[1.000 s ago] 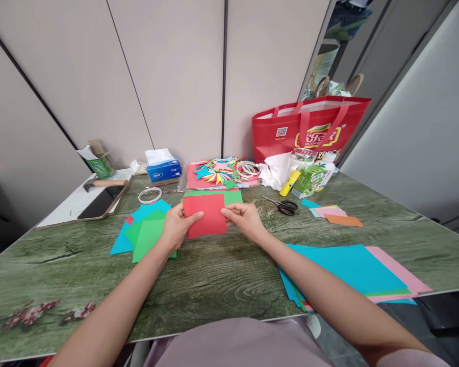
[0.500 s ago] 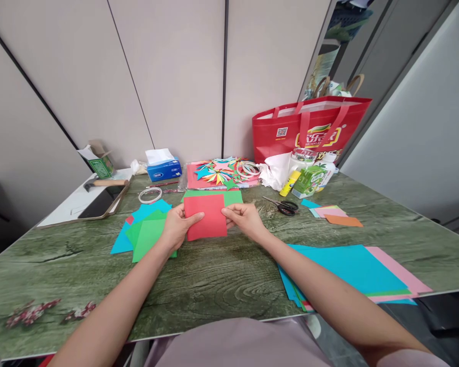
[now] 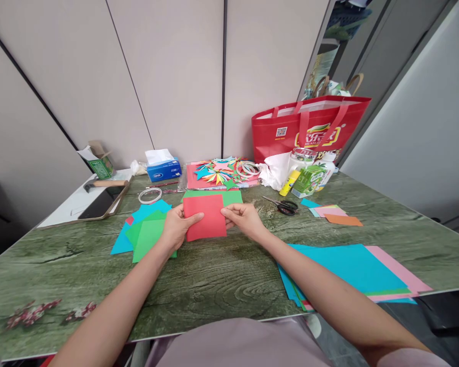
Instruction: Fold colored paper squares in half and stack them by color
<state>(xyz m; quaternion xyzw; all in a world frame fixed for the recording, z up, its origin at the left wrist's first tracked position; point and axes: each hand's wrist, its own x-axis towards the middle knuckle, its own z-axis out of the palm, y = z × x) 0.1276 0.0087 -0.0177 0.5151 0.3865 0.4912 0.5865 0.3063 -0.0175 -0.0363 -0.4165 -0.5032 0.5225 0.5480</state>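
Red paper (image 3: 210, 224) is being held over the table (image 3: 214, 290), the left hand (image 3: 176, 225) gripping one side, the right hand (image 3: 245, 219) pinching the other; it is partly hiding a green sheet (image 3: 233, 196); green papers (image 3: 148, 240) are lying by the left hand, scissors (image 3: 288, 207) near the right; the right forearm (image 3: 309, 278) is covering part of a blue stack (image 3: 354, 270).

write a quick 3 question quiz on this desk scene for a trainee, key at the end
1. True or false: the left hand and the right hand both hold the red paper.
2. The scissors are: A. red-handled; B. black-handled; C. yellow-handled.
3. What bears the QR code?

Key: 1. True. 2. B. 3. The red bag.
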